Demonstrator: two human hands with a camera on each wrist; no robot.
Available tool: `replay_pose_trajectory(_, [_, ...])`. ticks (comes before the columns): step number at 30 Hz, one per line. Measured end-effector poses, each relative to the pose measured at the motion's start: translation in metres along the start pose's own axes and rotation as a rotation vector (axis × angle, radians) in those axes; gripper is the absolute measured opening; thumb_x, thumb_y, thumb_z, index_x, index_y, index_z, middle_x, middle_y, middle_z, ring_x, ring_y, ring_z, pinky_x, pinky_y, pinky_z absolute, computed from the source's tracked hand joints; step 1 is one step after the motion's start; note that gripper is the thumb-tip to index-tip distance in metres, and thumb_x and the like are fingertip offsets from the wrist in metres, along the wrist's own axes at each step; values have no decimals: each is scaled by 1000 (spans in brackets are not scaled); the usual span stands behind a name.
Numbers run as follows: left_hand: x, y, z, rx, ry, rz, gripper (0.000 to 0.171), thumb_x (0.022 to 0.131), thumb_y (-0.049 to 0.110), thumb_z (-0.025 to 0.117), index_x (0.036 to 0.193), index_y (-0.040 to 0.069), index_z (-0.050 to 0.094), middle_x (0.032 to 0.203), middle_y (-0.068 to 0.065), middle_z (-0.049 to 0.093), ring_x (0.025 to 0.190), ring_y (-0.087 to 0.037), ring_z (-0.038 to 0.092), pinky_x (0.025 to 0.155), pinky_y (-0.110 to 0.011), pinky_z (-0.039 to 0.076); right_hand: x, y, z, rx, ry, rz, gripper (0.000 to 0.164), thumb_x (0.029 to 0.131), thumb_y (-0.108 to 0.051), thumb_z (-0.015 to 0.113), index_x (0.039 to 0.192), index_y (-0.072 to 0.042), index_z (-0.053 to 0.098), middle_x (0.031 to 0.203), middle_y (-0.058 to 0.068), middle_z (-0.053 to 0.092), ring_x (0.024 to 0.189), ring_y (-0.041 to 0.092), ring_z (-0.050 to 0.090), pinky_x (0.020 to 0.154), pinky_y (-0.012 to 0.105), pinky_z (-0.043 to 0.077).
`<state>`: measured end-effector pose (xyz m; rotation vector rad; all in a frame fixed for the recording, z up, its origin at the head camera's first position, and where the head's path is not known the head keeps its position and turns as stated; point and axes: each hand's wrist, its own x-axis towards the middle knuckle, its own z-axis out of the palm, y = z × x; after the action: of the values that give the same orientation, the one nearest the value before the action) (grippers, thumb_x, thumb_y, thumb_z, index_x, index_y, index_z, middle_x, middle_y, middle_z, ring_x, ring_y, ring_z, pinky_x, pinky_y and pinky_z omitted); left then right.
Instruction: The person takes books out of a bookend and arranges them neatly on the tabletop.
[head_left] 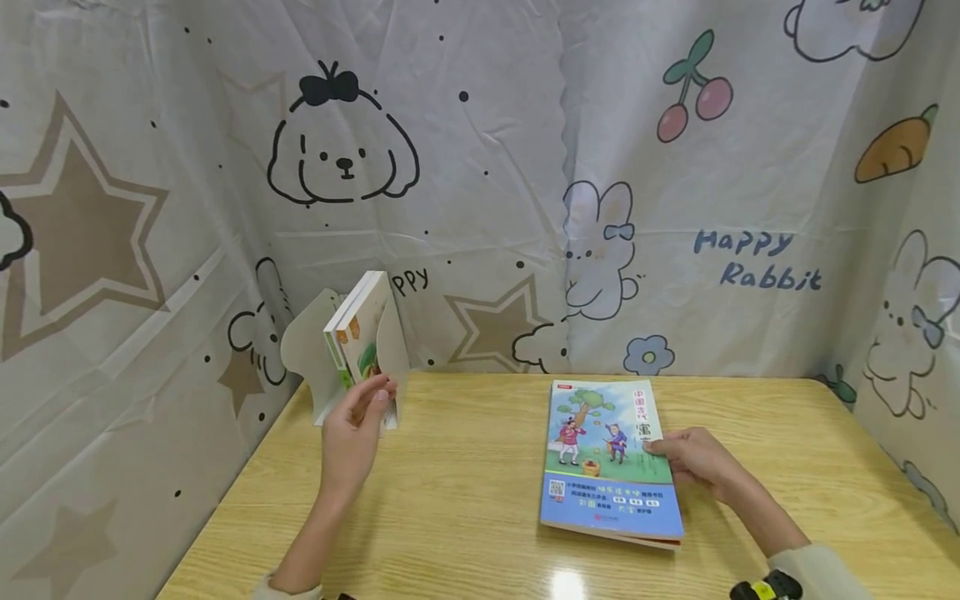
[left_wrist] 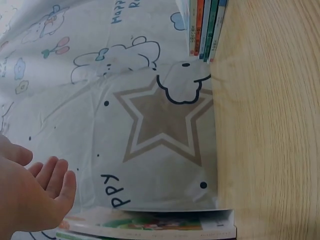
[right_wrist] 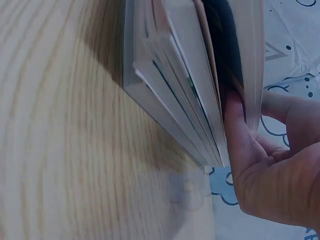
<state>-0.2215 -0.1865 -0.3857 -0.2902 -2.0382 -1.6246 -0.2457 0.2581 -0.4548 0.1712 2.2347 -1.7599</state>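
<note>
My right hand [head_left: 701, 458] pinches the right edge of a blue-and-green illustrated book [head_left: 607, 458], thumb on its cover. In the right wrist view, fingers of my right hand [right_wrist: 275, 165] reach into a gap beneath this top book [right_wrist: 251, 60]. Below it lies a flat stack of several books [right_wrist: 175, 95] on the table. On the left, my left hand [head_left: 356, 429] holds nothing, its fingers loosely bent, in front of upright books [head_left: 363, 325] in a white bookend [head_left: 311, 342]. The left wrist view shows the left hand [left_wrist: 37, 190] above those books [left_wrist: 150, 230].
The wooden table [head_left: 465, 467] meets a patterned cloth backdrop [head_left: 480, 167] behind and at both sides. In the left wrist view, spines of the stacked books [left_wrist: 205, 30] appear at the top. A wristband [head_left: 765, 587] shows on the right sleeve.
</note>
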Motion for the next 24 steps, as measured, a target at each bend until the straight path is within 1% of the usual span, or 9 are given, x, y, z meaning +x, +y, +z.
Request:
replay_pose_trajectory(2, [1,-1,-3,7,24,-11,29,94,18,54,116,1,58,108,-11,64,102,-17,59,85,-20,45,0,1,1,-50,25,3,41,84,-26,67,103,10,64,84,15,68,75,25,67,64,35,54])
replay_pose_trajectory(5, [2,9,-6,9,60,-43,28,94,14,53,114,-5,57,107,-15,63,101,-23,59,83,-19,46,1,1,1,-171,77,-5,42,81,-31,70,98,7,67,75,11,68,65,20,64,59,33,54])
replay_pose_trajectory(9, [4,19,-10,27,128,-93,25,93,10,55,112,-7,58,105,-19,63,94,-21,60,77,-16,47,-1,-3,2,-333,136,-13,42,77,-37,73,89,3,70,67,6,65,58,15,59,56,33,53])
replay_pose_trajectory(11, [9,11,-13,47,177,-108,25,92,11,57,111,-5,59,104,-17,63,91,-17,59,74,-14,47,-2,-6,1,-386,151,-12,43,75,-40,74,86,2,71,65,5,64,57,15,58,55,33,52])
replay_pose_trajectory(13, [14,-2,-16,69,223,-117,26,92,14,58,112,-3,59,105,-14,62,93,-15,58,76,-14,45,-3,-7,1,-432,163,-14,44,74,-43,74,81,0,71,64,4,63,56,16,58,54,33,51])
replay_pose_trajectory(17, [24,-26,-22,125,273,-138,36,91,21,59,121,2,52,116,-10,55,106,-19,52,89,-24,43,-3,-8,0,-527,196,-28,46,72,-49,73,68,-4,67,58,3,60,52,17,58,50,31,47])
replay_pose_trajectory(20, [30,-38,-26,138,261,-176,46,92,23,58,130,4,43,127,-11,47,116,-24,46,96,-33,39,-3,-7,0,-595,221,-49,50,71,-53,72,57,-6,60,53,4,58,49,18,57,48,28,43])
replay_pose_trajectory(22, [33,-45,-28,142,237,-205,52,92,23,57,136,5,37,133,-11,43,120,-26,43,98,-36,37,-4,-7,1,-632,231,-72,53,72,-55,70,53,-7,57,50,5,57,48,18,57,46,27,40])
replay_pose_trajectory(24, [37,-52,-30,151,214,-221,54,93,22,56,140,6,34,135,-12,41,121,-26,42,99,-37,36,-4,-7,1,-655,236,-92,53,72,-56,69,52,-8,57,49,4,57,48,19,56,46,27,38])
